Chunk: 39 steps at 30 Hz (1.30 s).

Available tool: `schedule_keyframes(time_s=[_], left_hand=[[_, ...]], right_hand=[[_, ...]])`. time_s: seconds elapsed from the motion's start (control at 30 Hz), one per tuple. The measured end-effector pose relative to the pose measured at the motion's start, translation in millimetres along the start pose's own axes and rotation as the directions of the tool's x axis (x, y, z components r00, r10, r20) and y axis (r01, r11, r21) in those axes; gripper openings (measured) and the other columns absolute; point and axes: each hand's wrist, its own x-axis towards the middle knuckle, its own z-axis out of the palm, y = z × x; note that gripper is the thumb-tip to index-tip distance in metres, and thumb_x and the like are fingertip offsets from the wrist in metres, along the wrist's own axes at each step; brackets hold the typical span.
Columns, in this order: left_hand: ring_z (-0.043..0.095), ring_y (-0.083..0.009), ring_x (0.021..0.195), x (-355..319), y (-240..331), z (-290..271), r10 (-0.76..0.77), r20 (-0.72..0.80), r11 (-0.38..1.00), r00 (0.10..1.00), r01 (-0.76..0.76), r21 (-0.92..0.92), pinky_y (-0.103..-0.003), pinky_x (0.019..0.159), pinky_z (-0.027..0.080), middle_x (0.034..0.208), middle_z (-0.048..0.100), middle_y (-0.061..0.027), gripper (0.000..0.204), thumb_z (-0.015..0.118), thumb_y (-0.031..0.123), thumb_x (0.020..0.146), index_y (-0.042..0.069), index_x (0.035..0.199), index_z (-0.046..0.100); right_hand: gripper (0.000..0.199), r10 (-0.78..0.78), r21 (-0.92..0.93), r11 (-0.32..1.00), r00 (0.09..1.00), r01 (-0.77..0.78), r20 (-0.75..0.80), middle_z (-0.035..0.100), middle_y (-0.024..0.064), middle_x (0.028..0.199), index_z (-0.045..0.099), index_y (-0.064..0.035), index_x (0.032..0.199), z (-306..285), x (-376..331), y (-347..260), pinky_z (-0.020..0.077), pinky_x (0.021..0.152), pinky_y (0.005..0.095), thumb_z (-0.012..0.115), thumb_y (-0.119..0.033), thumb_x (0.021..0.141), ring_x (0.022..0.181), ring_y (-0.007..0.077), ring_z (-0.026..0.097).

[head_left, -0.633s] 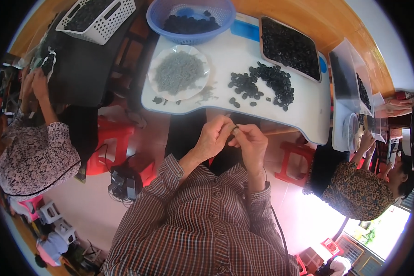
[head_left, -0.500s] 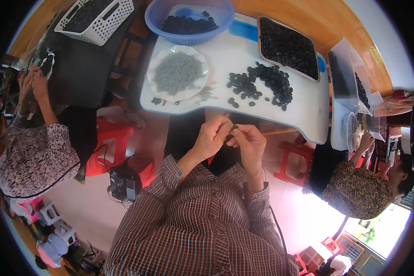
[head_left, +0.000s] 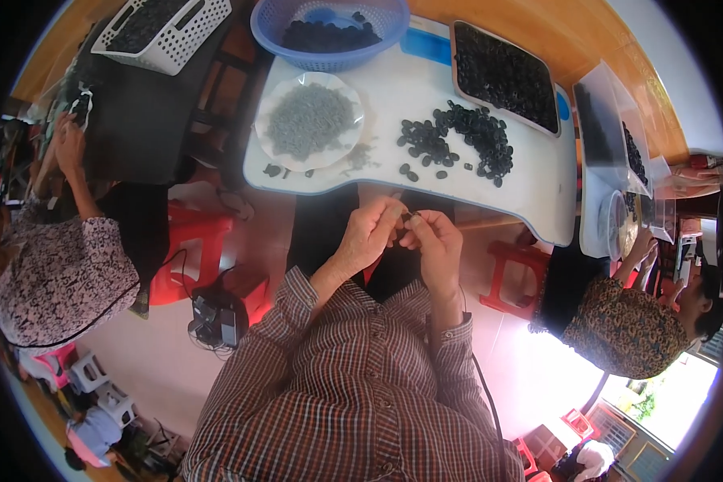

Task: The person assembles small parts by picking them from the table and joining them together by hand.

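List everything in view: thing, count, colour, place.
small dark piece: one, black, pinched between both hands
loose dark pieces: a pile, black, middle of the table
table: one, white, ahead of the person
plate: one, white, holds grey bits, table's left
basket bowl: one, blue, holds dark pieces, far edge
tray: one, brown-rimmed, full of dark pieces, table's right
crate: one, white, far left
stools: red, under and beside the table
co-workers: two, patterned tops, left and right
left hand: at the piece
right hand: at the piece
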Motion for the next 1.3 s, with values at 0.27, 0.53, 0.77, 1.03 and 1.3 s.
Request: schedule_keyframes(time_s=[0.27,0.53,0.77,1.03,1.3], left_hand=[[0.054,-0.0037,0.056,-1,-3,4,0.015,0.023,0.999,1.000,-0.016,0.044,-0.018,0.051,0.044,0.075,0.062,-0.0015,0.018,0.051,0.016,0.099,0.000,0.099,0.059],[0.056,-0.0071,0.060,2,-4,9,0.045,0.003,0.998,0.999,-0.045,0.048,-0.022,0.053,0.046,0.073,0.063,-0.0037,0.011,0.054,0.010,0.095,-0.001,0.096,0.059],[0.056,-0.0080,0.063,3,-3,11,0.120,-0.023,0.978,0.993,-0.114,0.172,-0.023,0.057,0.045,0.073,0.062,-0.0053,0.010,0.056,0.008,0.094,-0.001,0.093,0.059],[0.056,-0.0085,0.063,3,-5,10,0.125,-0.029,0.981,0.992,-0.119,0.156,-0.024,0.058,0.046,0.073,0.062,-0.0054,0.009,0.056,0.007,0.094,-0.001,0.093,0.059],[0.056,-0.0094,0.061,10,-8,8,0.090,0.032,0.970,0.995,-0.095,0.223,-0.025,0.054,0.046,0.072,0.061,-0.0069,0.008,0.057,0.007,0.093,-0.001,0.093,0.059]], right_hand=[[0.015,0.039,0.079,0.996,0.999,-0.039,0.000,0.067,0.0067,0.085,0.062,0.0008,0.100,-5,2,6,0.0449,0.060,0.0192,0.057,-0.012,0.094,0.065,0.0084,0.060],[0.014,0.035,0.049,0.998,0.999,-0.035,-0.010,0.067,0.0071,0.085,0.062,0.0021,0.100,-8,2,4,0.0465,0.060,0.0198,0.059,-0.009,0.092,0.065,0.0098,0.061],[0.012,-0.011,0.012,1.000,1.000,0.011,-0.015,0.067,0.0082,0.084,0.062,0.0026,0.100,-6,2,4,0.0478,0.060,0.0201,0.060,-0.005,0.091,0.065,0.0102,0.062],[0.016,0.022,0.030,0.999,1.000,-0.023,0.013,0.068,0.0066,0.086,0.064,0.0028,0.103,-9,3,5,0.0475,0.061,0.0203,0.059,-0.007,0.092,0.066,0.0100,0.062],[0.014,0.007,0.035,0.999,1.000,-0.008,0.021,0.067,0.0058,0.086,0.064,0.0014,0.099,-13,6,8,0.0455,0.060,0.0197,0.059,-0.010,0.093,0.065,0.0090,0.060]])
